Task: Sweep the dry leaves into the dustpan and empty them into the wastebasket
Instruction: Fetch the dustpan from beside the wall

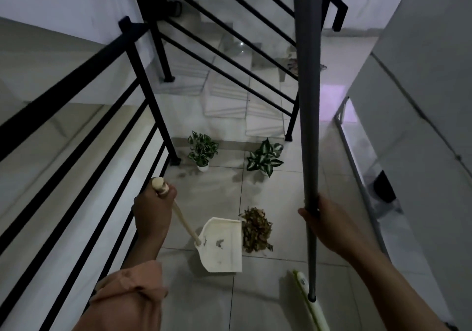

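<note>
Dustpan [221, 245] parked right beside the leaves [256, 231]
Left hand [153, 208] grips its handle, right hand [325, 224] grips the broom pole [307, 100].

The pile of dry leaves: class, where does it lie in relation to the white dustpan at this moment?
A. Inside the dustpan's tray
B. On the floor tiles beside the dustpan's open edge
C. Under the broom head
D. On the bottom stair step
B. The pile of dry leaves lies on the floor tiles next to the open edge of the dustpan, whose tray holds only a few scraps; the broom head is well short of it.
</note>
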`<state>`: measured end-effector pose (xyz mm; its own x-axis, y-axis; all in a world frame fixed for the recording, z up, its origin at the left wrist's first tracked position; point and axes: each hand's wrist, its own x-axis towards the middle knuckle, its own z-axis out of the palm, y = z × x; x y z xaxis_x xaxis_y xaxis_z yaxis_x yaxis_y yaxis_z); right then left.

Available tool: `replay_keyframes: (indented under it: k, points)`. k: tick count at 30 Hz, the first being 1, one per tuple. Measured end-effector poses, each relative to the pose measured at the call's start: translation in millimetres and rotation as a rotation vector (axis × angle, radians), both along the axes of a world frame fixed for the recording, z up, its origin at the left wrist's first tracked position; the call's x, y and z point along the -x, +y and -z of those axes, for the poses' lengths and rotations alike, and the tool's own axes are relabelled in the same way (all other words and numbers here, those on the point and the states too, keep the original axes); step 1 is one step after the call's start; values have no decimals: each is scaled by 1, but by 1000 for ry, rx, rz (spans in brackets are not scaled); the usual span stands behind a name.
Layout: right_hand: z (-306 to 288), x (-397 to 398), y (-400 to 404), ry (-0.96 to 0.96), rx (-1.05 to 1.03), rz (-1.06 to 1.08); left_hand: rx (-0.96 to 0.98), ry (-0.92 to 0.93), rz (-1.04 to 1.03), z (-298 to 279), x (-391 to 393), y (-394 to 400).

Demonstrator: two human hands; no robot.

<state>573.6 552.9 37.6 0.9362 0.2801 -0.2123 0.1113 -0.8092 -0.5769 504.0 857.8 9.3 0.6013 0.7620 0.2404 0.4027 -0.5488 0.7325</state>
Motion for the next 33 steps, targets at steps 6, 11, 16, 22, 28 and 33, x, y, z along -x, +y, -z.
replay_keyframes:
  k: [6,11,16,22,28,33]
  points:
    - [5,-43,18,14,11,30,3,9,9,17,-46,25]
    - [11,-65,39,28,36,66,25,43,6,33,-83,44]
    - [25,-81,68,64,66,74,25,57,53,47,-121,65]
    - [41,-97,96,64,65,85,37,76,81,60,-157,93]
    - [44,-115,114,29,78,106,77,101,99,67,-187,114]
    - [44,-124,123,48,79,92,135,109,92,72,-203,132]
